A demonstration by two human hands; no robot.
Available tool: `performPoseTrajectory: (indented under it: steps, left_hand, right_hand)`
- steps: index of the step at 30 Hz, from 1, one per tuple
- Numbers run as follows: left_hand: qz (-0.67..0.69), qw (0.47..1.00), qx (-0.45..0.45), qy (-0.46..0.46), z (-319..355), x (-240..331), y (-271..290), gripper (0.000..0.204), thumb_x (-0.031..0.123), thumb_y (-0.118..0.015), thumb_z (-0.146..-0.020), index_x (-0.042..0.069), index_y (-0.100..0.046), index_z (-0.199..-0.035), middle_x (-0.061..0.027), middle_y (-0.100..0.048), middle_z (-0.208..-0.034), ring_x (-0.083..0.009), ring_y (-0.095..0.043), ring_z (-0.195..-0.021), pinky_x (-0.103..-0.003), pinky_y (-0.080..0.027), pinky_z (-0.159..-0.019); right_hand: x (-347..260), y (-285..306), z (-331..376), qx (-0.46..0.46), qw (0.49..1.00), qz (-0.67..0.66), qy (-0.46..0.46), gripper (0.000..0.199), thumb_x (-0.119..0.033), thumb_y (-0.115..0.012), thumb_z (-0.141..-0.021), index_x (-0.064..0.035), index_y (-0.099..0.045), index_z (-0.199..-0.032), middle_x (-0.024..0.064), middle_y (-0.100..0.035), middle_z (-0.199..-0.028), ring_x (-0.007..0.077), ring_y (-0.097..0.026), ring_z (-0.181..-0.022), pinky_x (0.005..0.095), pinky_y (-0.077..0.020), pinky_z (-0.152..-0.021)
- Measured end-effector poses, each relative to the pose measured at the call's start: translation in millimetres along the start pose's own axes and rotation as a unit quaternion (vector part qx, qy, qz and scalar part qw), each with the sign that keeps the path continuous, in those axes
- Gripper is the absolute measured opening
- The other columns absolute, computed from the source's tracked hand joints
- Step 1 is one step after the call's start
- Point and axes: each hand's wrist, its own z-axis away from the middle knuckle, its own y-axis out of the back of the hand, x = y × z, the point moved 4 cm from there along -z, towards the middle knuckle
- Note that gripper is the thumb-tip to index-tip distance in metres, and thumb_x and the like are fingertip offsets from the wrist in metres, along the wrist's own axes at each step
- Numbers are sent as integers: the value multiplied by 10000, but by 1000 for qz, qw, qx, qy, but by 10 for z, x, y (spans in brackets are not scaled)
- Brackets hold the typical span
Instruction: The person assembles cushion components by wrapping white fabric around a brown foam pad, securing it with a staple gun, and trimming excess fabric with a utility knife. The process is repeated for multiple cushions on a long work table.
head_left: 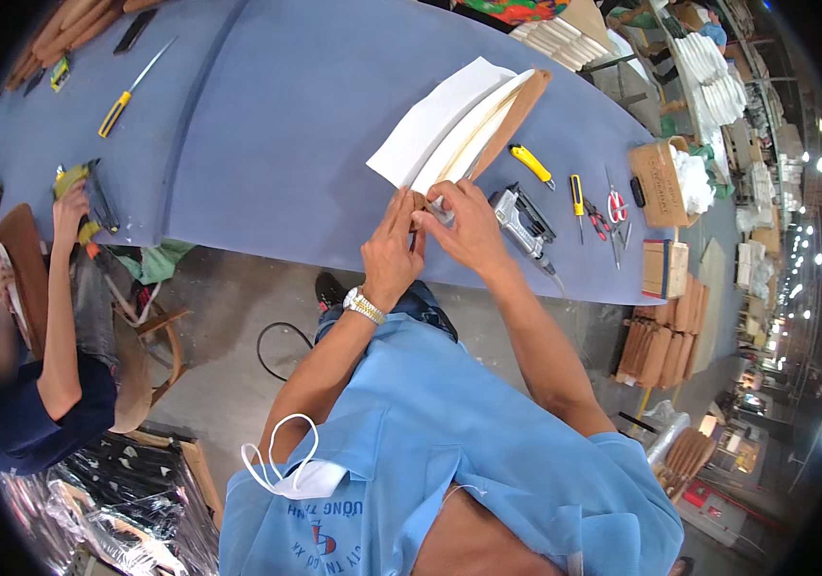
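A long curved padded panel [469,134] lies at the front of the table, with white padding and a brown cover [517,115] along its right side. A white sheet [440,110] spreads out on its left. My left hand [394,248] is closed on the panel's near end, fingers pressed against the brown cover. My right hand [469,226] pinches the same end from the right, thumb and fingertips together. The exact edge between my fingers is partly hidden. Just right of my right hand rests a grey staple gun [523,226] with a hose.
Right of the panel lie a yellow utility knife [532,165], a yellow screwdriver [577,197] and red-handled scissors [616,206]. A cardboard box [659,182] stands at the right end. At left, a co-worker's hand [69,209] holds a tool near another screwdriver [115,113].
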Motion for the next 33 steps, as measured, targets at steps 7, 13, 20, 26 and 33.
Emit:
performPoseTrajectory:
  steps: [7, 13, 20, 26, 33]
  left_hand:
    - [5, 999, -38, 30, -31, 91, 53, 589, 114, -755, -881, 42, -578, -1438, -196, -570, -1492, -370, -673, -1202, -421, -607, -874]
    - [18, 998, -41, 48, -68, 69, 100, 616, 49, -751, -867, 26, -558, -1452, -216, -538, -1516, -375, -590, -1324, -435, -573, -977]
    - [52, 998, -39, 7, -64, -18, 105, 636, -12, -730, -848, 49, -563, -1459, -173, -582, -1482, -327, -600, -1324, -412, -590, -965]
    - [57, 995, -81, 24, -118, -68, 138, 635, -13, -714, -854, 68, -564, -1466, -135, -573, -1501, -287, -624, -1299, -378, -615, -897]
    - [50, 994, -93, -6, -157, -107, 150, 634, -20, -709, -863, 85, -567, -1472, -126, -571, -1505, -303, -660, -1242, -383, -623, -851]
  right_hand:
    - [205, -290, 200, 134, 978, -137, -87, 101, -109, -738, -947, -33, -685, -987, 59, -655, -814, 153, -582, -732, 291, -470, -665]
    - [68, -275, 39, 107, 971, -157, -147, 159, -159, -752, -959, -15, -684, -949, 15, -663, -807, 75, -545, -714, 257, -449, -638]
    - [98, -283, 22, 49, 975, -124, -179, 211, -205, -766, -937, -23, -668, -896, 48, -665, -782, 136, -578, -672, 308, -460, -629]
    - [324, -482, 87, 39, 914, -355, -195, 222, -221, -702, -1030, -22, -633, -959, 1, -654, -829, 58, -580, -753, 232, -503, -696]
    - [349, -616, 244, 143, 921, -313, -181, 244, -213, -689, -1040, -25, -595, -917, 22, -659, -821, 63, -596, -734, 231, -511, -676]
